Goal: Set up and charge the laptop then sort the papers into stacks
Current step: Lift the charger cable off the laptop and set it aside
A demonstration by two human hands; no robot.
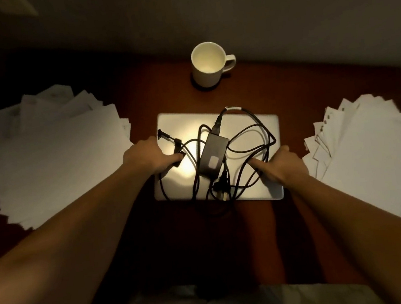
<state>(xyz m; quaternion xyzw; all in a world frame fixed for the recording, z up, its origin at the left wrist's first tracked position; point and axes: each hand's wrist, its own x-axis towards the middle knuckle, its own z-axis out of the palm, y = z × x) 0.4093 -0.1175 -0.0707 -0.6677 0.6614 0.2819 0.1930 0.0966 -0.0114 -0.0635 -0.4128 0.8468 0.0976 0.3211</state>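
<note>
A silver laptop (251, 123) lies closed in the middle of the dark wooden desk (336, 81). On its lid rests a black charger brick (213, 154) with its black cable (254, 130) tangled in loops around it. My left hand (145, 157) is on the lid's left side, fingers closed on the cable near its plug end. My right hand (282, 165) rests on the lid's right front part, its index finger stretched out and touching a cable loop. A messy pile of white papers (55, 156) lies at the left, another paper pile (375, 157) at the right.
A white mug (209, 63) stands on a dark coaster behind the laptop, near the wall. Cable loops hang over the laptop's front edge. The room is dim, with a bright spot of light on the lid. Pale cloth shows at the bottom edge.
</note>
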